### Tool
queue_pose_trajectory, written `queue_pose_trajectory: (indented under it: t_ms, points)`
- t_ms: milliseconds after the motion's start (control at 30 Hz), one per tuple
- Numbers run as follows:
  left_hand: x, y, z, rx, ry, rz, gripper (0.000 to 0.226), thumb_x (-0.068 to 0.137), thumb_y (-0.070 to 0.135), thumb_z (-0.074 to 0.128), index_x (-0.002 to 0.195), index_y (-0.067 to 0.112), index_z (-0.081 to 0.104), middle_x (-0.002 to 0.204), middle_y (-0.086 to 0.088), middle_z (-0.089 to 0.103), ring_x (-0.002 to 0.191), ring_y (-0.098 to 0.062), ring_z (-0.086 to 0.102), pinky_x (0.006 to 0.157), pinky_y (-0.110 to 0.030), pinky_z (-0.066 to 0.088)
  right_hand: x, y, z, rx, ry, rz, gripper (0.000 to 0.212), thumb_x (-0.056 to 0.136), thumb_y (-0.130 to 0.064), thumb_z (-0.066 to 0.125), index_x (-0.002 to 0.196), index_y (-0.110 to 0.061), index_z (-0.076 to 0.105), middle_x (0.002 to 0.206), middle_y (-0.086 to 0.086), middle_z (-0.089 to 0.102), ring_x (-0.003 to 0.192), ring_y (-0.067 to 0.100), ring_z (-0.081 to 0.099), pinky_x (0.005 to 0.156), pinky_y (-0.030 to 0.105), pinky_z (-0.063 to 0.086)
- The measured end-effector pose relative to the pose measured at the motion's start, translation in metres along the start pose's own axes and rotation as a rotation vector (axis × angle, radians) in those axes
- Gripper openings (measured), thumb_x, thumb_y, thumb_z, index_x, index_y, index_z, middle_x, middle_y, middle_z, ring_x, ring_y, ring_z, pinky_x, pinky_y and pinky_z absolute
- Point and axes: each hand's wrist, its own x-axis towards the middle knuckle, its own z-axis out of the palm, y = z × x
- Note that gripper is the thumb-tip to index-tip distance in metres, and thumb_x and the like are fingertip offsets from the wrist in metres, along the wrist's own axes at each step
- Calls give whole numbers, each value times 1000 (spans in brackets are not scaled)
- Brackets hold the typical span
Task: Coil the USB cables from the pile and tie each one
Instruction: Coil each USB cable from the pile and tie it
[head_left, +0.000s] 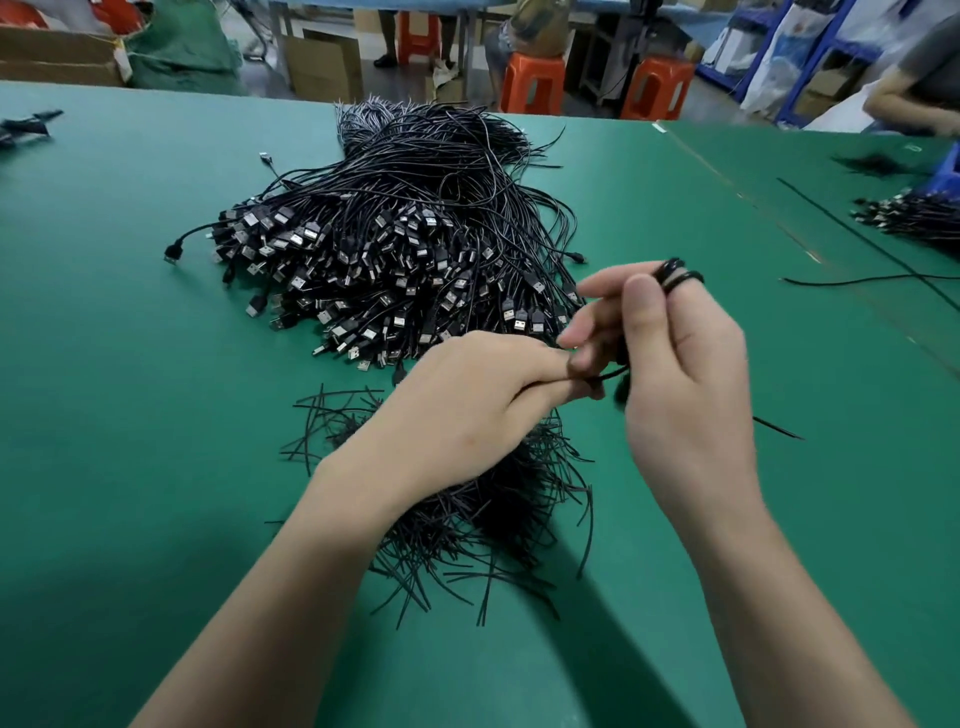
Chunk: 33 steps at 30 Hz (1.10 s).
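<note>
Nearest on the green counter (130, 415) lay a loose heap of short black ties (467, 509), partly under the left wrist. Just beyond it, the left hand (467, 410) had its fingers curled, pinching a thin black strand (602, 375) that ran across to the right hand (680, 374). That hand's thumb and fingers gripped a coiled cable (680, 275), its loops showing above the thumb. Farther off, left of centre, sat the big pile of USB cables (405, 249), plugs facing near. A smaller bundle (914, 218) lay far right, and orange stools (532, 83) stood beyond the counter.
</note>
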Motion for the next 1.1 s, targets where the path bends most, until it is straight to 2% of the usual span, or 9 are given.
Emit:
queue_pose_trajectory:
  t_ms: [133,233,400,533,633,733,867,1000,1100]
  points:
    - [-5,-2,-21,168,76,-5,27,96,51,53,96,36,76,83,17,68,79,-4,60,78,-40,53,-5,8,2,-557,-10,-95,33,110,-32,33,98,-20,61,88,-8,70,82,13,68,77,37,55]
    - [-11,-4,-38,209,183,29,27,95,57,61,94,38,81,81,15,71,74,-2,58,79,-37,52,-9,9,5,-705,-208,8,44,105,-44,29,89,-18,61,77,-6,67,71,18,63,70,43,51]
    - [-16,-10,-49,-8,238,-46,16,80,51,83,80,35,81,76,15,73,79,-9,69,78,-37,54,-16,6,5,-70,-565,343,46,108,-44,33,94,-21,70,63,-12,41,59,6,39,59,21,33]
    - [-14,-15,-42,-311,312,-159,19,68,34,94,75,28,77,75,8,76,71,-10,71,68,-26,54,-16,4,0,196,-706,380,32,103,-29,38,102,-15,67,67,-10,39,61,8,34,59,20,32]
    - [-8,-16,-31,-679,264,-226,46,70,31,87,111,23,70,96,1,78,67,-14,73,62,-17,54,-16,5,-2,332,-688,371,31,105,-25,40,98,-18,69,66,-7,37,60,10,31,58,22,29]
    - [-7,-18,-22,-790,52,-164,56,90,25,74,144,22,57,118,5,77,77,-8,70,82,-24,59,-15,5,-5,445,-695,349,30,105,-27,42,100,-17,70,63,-6,40,58,13,34,59,24,32]
    - [-9,-18,-22,-775,-71,-91,25,98,20,62,120,17,73,100,-14,79,101,-5,73,95,-17,51,-14,5,-9,456,-774,329,31,106,-29,42,105,-16,70,63,-5,53,57,14,42,65,20,43]
    - [-8,-21,-25,-730,-40,-93,13,88,21,71,97,15,78,88,4,79,85,-5,71,79,-20,56,-18,8,-6,472,-784,361,31,105,-28,43,110,-10,68,72,4,69,58,18,58,66,25,48]
    - [-9,-24,-25,-683,9,-97,9,83,26,76,87,18,80,88,2,79,80,-8,71,75,-22,57,-19,8,-2,509,-742,415,30,104,-27,45,107,-5,65,85,14,75,68,22,71,63,27,51]
